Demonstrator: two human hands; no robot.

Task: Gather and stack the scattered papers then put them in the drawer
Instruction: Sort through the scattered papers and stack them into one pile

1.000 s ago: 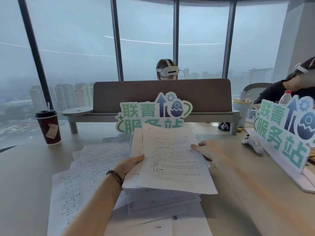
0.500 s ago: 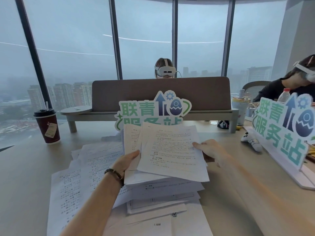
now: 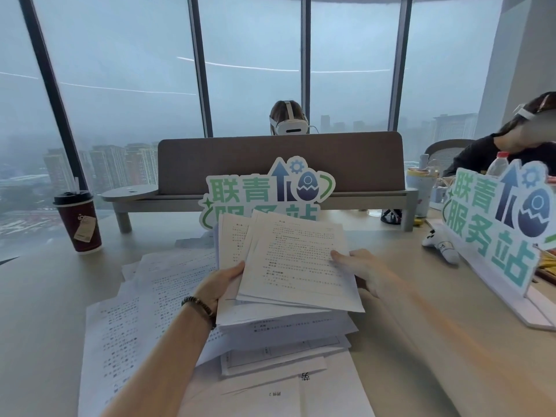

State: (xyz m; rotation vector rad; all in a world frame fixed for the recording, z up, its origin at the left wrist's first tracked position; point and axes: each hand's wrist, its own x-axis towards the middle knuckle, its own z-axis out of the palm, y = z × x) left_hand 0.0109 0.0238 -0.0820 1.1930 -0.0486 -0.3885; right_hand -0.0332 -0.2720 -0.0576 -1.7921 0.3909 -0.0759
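Observation:
A loose bundle of printed white papers is lifted above the table, its sheets fanned and not lined up. My left hand grips the bundle's left edge, thumb on top. My right hand holds the right edge, thumb on the top sheet and fingers underneath. Below the bundle lie more scattered papers spread over the beige table, with several overlapping sheets nearest me. No drawer is in view.
A red paper cup with a black lid stands at the left. A green sign stands behind the papers, a larger sign at the right. A white controller lies near it. Two people wearing headsets sit beyond a grey divider.
The held bundle has moved a little away from me and tilted flatter, its top sheet shifting right over the others. Both hands keep their hold on the edges.

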